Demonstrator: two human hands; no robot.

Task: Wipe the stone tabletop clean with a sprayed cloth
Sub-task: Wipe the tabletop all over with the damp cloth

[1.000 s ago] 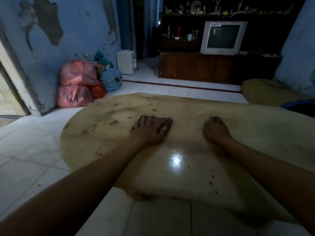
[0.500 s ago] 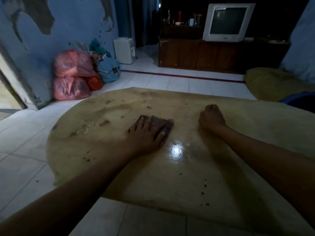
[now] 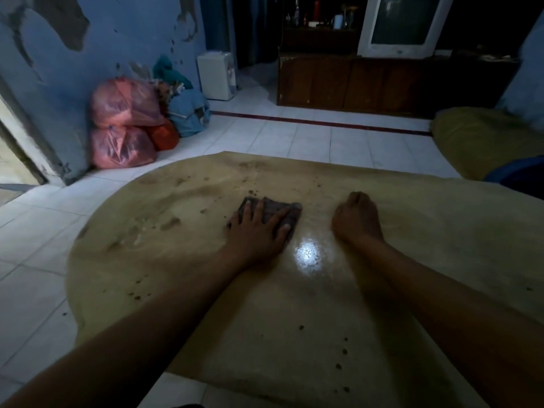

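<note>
The bench (image 3: 412, 231) is a low, rounded tan stone slab sitting close to the white tiled floor (image 3: 38, 231). Its far and left parts are smeared with brown stains and dark specks; more specks dot the near edge, and a bright glare shines between the two arms. Nothing else stands on the slab.

The cloth (image 3: 290, 214), dark and crumpled, lies near the middle of the bench. The left hand (image 3: 259, 231) presses flat on top of it, fingers (image 3: 248, 212) spread wide and straight, not curled around the fabric. The right hand (image 3: 356, 219) rests just beside it on bare stone, fingers curled into a loose fist; whether it holds anything I cannot tell.

Off the far left corner, against a peeling blue wall (image 3: 117, 39), pink plastic bags (image 3: 123, 125) are piled, stuffed full, though their contents are too dim to make out. A blue bundle (image 3: 188, 111) leans next to them, with a white box (image 3: 216, 75) behind. Across the floor stands a dark wooden cabinet (image 3: 382, 83) carrying a TV (image 3: 400, 25) and some bottles (image 3: 306, 13). A yellowish cushion (image 3: 482, 139) lies off the far right edge.
</note>
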